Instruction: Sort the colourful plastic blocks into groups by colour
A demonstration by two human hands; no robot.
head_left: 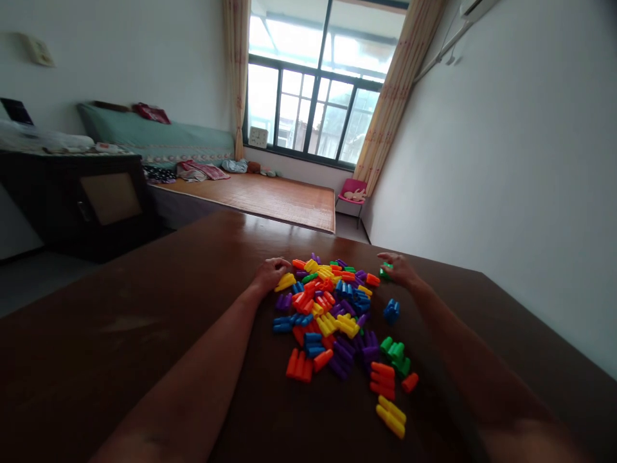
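Note:
Bullet-shaped plastic building blocks lie in a loose pile on the brown table (159, 283). At the pile's left edge, my left hand (271, 272) rests with its fingers slightly bent and apart, beside a yellow block (285, 281) and an orange block (298, 264). Nothing shows in its grasp. My right hand (401, 269) is at the far right of the pile, its thumb and fingers around a green block (386, 270); part of that block is hidden. A blue block (392, 311) stands nearer to me, below this hand.
Separate blocks lie towards me: green (395, 350), orange (382, 381) and yellow (391, 417). Beyond the table are a bed with a woven mat (270, 196), a dark cabinet (72, 199) at left, and a pink chair (353, 190) near the right wall.

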